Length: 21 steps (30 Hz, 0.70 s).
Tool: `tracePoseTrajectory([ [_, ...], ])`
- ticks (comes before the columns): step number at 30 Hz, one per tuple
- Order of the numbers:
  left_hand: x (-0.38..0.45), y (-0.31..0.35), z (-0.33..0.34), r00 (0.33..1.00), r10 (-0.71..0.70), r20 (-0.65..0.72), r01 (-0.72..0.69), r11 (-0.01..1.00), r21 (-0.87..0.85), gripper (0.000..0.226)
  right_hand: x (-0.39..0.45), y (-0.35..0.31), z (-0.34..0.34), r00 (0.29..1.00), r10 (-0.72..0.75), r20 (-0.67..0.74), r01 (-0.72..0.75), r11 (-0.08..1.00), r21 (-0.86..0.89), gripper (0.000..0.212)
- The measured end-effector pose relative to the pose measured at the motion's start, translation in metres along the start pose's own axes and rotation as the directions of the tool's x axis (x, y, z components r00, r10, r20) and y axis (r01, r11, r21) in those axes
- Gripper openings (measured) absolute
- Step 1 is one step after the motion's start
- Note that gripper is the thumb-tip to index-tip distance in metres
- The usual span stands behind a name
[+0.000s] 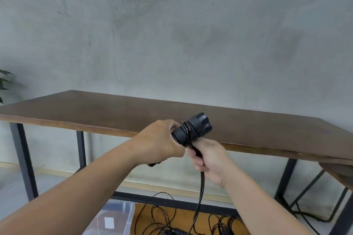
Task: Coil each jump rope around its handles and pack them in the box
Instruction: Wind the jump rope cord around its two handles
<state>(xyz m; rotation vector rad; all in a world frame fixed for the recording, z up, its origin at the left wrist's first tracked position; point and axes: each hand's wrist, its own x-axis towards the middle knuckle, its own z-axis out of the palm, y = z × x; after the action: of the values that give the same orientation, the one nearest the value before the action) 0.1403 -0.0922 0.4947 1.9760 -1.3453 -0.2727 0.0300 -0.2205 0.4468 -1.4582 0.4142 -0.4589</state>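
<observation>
Tabletop (114, 112) at 12 o'clock; clear box (112, 217) at 6. Left hand (162, 143) grips black handles (193, 128), few coils on; right hand (206, 156) pinches rope (200, 192).

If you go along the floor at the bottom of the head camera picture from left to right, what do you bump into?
Clear plastic box → loose black jump ropes tangled on the floor → black table leg.

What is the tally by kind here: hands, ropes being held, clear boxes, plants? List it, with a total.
Hands: 2, left hand and right hand
Held jump rope: 1
Clear box: 1
Plant: 1
Total: 5
Floor ropes: too tangled to count, left out.
</observation>
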Motion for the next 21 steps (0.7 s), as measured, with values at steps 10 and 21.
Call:
tracePoseTrajectory([
  [10, 0.028, -0.044, 0.026, 0.966, 0.186, -0.181, -0.005, 0.709, 0.705, 0.026, -0.029, 0.01, 0.036, 0.999, 0.045, -0.013, -0.041, 0.71, -0.703, 0.028],
  [21, 0.027, -0.048, 0.04, 0.939, 0.341, -0.038, -0.124, 0.439, 0.89, 0.035, -0.015, -0.064, 0.019, 0.981, -0.183, 0.057, 0.114, 0.319, -0.941, 0.012],
])
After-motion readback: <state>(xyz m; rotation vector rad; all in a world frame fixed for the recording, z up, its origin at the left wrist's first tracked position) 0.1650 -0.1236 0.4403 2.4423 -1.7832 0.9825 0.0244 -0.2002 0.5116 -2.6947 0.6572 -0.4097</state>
